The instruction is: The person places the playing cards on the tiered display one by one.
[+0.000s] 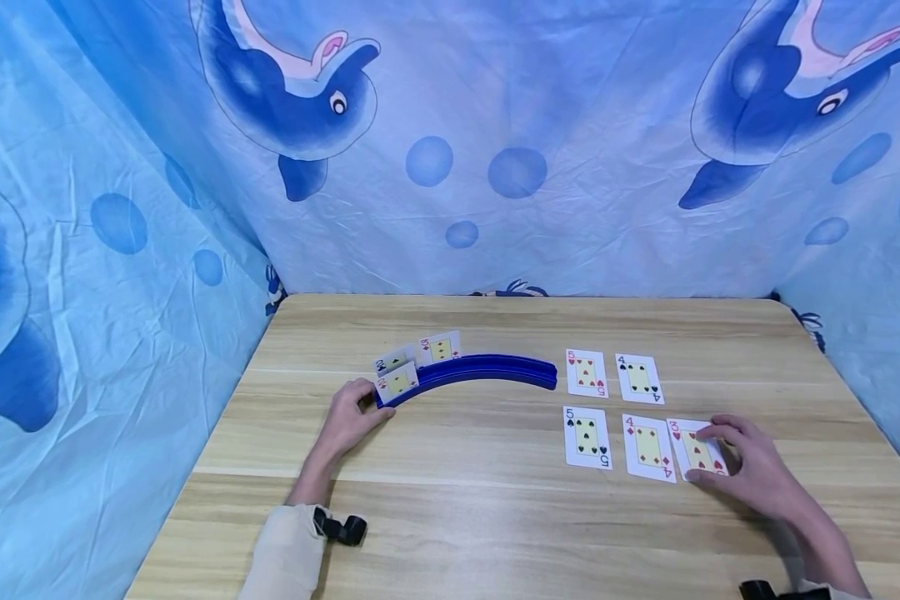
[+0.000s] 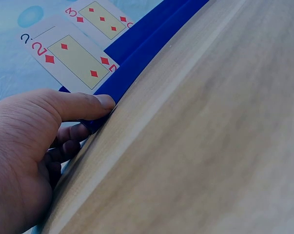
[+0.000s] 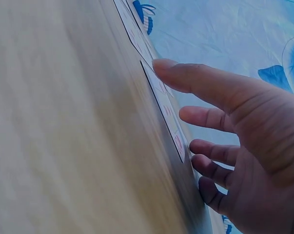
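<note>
Our left grip [image 1: 348,421] pinches the blue holder [image 1: 487,367] toward the far edge of the table [image 1: 457,500]; our right grip [image 1: 757,467], loosely spread, touches the three of hearts [image 1: 692,454] nearer the right edge. We should take that card's opposite edges lightly, lest we nudge the four of diamonds [image 1: 648,448].

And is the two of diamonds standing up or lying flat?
Standing up: the two of diamonds rises from the blue rack, whose front hides its lower edge.
</note>
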Motion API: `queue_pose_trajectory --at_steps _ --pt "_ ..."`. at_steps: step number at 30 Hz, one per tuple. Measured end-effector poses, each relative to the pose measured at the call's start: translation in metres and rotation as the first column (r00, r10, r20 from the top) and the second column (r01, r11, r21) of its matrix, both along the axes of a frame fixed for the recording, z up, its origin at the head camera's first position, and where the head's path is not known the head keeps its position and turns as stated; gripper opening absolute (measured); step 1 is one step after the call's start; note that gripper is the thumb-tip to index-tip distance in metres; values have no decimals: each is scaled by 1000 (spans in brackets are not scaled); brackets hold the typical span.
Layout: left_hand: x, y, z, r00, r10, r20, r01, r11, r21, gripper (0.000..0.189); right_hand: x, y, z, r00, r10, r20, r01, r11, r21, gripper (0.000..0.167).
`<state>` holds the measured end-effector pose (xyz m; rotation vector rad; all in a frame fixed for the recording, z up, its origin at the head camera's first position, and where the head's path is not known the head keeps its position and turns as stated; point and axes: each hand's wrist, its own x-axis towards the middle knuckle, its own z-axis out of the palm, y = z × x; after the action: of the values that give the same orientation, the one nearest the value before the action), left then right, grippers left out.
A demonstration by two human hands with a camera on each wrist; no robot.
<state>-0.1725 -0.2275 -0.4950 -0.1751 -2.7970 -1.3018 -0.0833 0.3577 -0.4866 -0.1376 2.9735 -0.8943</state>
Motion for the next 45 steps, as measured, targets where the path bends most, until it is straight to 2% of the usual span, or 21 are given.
queue_pose_trajectory --at_steps 10,24,36,39,45 --pt "0 -1 -1 1000 2 3 -2 1000 -2 34 2 -4 -7 999 4 -48 -2 1000 31 64" --pt "2 -2 0 1000 4 5 -4 1000 -3 33 0 -5 -3 1000 -16 9 16 997 71 70" --pt "0 -1 1 1000 0 -9 0 1000 -16 34 -2 -8 0 1000 -26 -1 26 996 85 69" --pt "0 -1 0 1000 -2 -14 1 1000 -20 33 -3 -9 2 999 -48 20 46 994 99 76" --pt "-1 -1 -1 1000 -4 -10 3 1000 -23 33 -3 -8 2 996 -77 47 72 993 98 99"
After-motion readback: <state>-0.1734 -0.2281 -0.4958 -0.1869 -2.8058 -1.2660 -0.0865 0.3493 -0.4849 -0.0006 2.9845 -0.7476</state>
